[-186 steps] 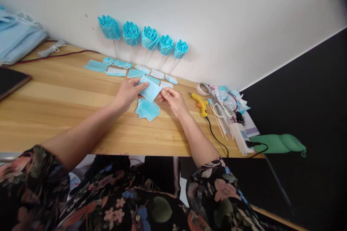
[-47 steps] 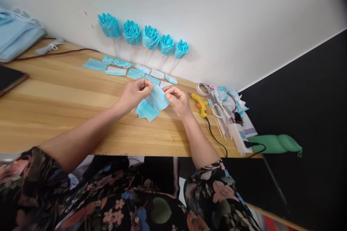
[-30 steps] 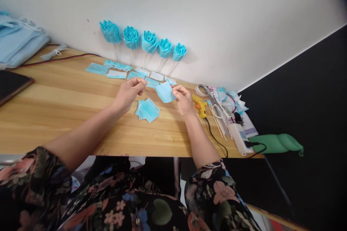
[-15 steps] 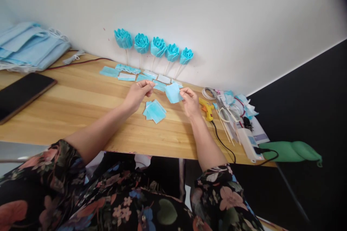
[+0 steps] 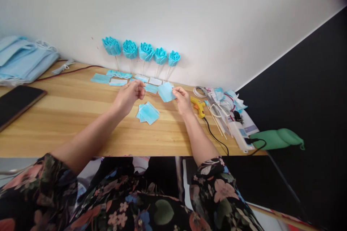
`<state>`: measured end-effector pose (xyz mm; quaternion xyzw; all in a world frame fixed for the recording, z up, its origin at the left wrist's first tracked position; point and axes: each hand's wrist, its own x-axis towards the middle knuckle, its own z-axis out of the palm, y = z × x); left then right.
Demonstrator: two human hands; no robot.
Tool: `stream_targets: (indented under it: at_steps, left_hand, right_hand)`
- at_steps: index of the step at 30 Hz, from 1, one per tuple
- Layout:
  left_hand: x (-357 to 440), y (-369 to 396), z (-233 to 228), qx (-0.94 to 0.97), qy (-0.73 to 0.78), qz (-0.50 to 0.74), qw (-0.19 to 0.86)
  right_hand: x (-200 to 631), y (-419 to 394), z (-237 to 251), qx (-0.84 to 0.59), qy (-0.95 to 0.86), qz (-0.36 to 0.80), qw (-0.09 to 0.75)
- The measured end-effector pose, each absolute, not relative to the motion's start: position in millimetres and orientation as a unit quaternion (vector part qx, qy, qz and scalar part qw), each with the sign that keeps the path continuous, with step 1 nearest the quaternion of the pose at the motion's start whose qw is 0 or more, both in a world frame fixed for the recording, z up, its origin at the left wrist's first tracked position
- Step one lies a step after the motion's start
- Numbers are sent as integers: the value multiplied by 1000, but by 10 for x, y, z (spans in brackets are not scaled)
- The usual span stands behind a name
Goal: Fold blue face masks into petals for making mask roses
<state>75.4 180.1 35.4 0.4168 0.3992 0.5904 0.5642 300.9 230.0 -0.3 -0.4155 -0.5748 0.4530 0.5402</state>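
My right hand (image 5: 182, 100) pinches the edge of a light blue fabric square (image 5: 166, 92), held up over the table. To its left, my left hand (image 5: 129, 95) is closed, thumb and fingertips pressed together; anything between them is too small to make out. A small gap separates its fingertips from the square. Below and between the hands, a loose pile of blue fabric squares (image 5: 148, 113) lies on the wooden table (image 5: 114, 137). Behind the hands, blue and white fabric strips (image 5: 118, 82) lie in rows near the wall.
Several blue fabric roses (image 5: 146, 51) on sticks lean at the wall. At right lie a yellow glue gun (image 5: 199, 106), scissors (image 5: 215, 110), thin sticks (image 5: 217, 121), a power strip (image 5: 241, 137) and a green pouch (image 5: 276, 139). Face masks (image 5: 24, 59) and a phone (image 5: 20, 104) are at left.
The camera view has turned, so the tabletop things appear farther left. My right hand keeps the square, and my left fingertips are slightly farther from it.
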Motion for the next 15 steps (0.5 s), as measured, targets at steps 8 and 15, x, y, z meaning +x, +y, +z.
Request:
stream_targets:
  at_steps: [8,15]
  left_hand:
    - [451,472,801,638,445,394,489]
    - [-450,-562,-384,501,693,236,461]
  right_hand:
    - [3228,2435,100,-439,-520,395,617]
    - [3400,2439,215,-469,-556,413,548]
